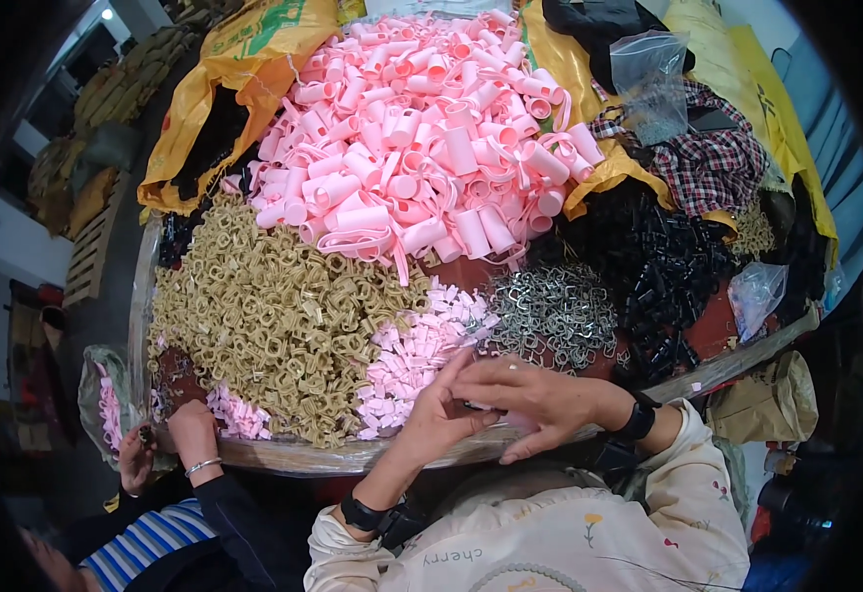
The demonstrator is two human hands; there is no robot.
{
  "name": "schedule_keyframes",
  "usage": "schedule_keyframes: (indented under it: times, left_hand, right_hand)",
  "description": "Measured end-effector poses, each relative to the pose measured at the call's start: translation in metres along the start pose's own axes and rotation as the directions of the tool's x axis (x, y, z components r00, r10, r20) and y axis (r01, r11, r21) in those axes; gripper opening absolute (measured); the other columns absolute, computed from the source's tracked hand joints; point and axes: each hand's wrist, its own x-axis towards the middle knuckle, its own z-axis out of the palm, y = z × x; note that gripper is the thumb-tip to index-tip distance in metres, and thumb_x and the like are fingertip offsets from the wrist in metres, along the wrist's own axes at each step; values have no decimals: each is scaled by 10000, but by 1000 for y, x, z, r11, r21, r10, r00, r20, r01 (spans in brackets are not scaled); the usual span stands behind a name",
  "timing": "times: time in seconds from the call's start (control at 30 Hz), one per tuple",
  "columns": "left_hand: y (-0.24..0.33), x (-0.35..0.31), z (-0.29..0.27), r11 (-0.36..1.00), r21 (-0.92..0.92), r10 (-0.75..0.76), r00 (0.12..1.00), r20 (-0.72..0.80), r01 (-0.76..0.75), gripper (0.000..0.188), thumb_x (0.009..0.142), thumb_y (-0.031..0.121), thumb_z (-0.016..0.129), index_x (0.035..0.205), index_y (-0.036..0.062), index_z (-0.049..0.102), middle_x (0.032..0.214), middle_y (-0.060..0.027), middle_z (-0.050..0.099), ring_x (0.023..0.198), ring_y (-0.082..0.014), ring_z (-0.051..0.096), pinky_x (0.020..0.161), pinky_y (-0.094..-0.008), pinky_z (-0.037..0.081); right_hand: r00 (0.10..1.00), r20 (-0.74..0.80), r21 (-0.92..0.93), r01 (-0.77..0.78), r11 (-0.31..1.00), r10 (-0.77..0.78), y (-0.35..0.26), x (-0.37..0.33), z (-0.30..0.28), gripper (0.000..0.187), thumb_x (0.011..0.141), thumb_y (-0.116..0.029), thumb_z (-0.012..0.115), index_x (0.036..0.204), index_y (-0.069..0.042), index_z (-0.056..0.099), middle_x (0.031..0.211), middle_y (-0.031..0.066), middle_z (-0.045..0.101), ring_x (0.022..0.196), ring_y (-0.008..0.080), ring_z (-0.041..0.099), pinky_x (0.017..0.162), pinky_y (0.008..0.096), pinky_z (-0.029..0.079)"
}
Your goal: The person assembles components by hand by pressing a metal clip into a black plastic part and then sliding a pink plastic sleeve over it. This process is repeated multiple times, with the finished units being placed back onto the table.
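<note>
My left hand (438, 416) and my right hand (550, 400) meet over the front edge of the table. Their fingers are bent toward each other, the right fingertips between the left thumb and forefinger. Whatever is pinched there is too small or too covered to make out. Just beyond my left hand lies a pile of small light pink plastic pieces (417, 360). Past my right hand spreads a heap of silvery metal rings or buckles (555, 311). A large mound of tan plastic buckles (274, 316) is to the left.
Pink plastic tubes and straps (431, 128) are heaped at the back, between yellow woven sacks (244, 59). Black plastic parts (658, 266) lie at right, near a clear bag (755, 296). At lower left, a co-worker's hands (193, 434) are at the table edge.
</note>
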Motion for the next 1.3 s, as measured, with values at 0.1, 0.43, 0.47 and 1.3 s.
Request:
schedule_keyframes:
  times: [0.1,0.43,0.47,1.3]
  left_hand:
    - [2,1,4,999,5,-39,999,17,39,761,701,-110,553,1301,7,100,1182,-116,398,1012,-158,468,764,-253,459]
    - [-21,16,5,903,-405,-186,980,-73,141,620,729,-56,547,1261,1,234,1045,-92,506,912,-159,531,715,-242,479]
    - [-22,18,7,898,-421,-183,978,-103,124,600,733,-44,550,1252,-3,252,1022,-88,519,888,-150,542,711,-238,479]
    - [-20,211,38,-198,935,530,770,354,-294,235,678,58,584,886,-3,494,903,-164,514,626,-280,554,546,-336,472]
  right_hand:
    - [999,9,77,46,996,-47,-1,1,1,743,662,-332,662,1229,0,313,1178,192,365,1086,323,367,886,382,319]
    - [922,-385,-229,-131,964,34,-10,-2,12,490,594,-198,645,1007,12,483,918,153,481,758,277,489,656,340,412]
    - [920,-389,-226,-136,965,39,-8,-3,13,490,594,-198,645,1007,12,483,918,153,481,758,277,489,656,340,412]
    - [-245,-676,-179,-860,-478,695,-165,-376,53,258,623,-225,613,770,-21,555,713,163,542,690,328,525,584,381,404]
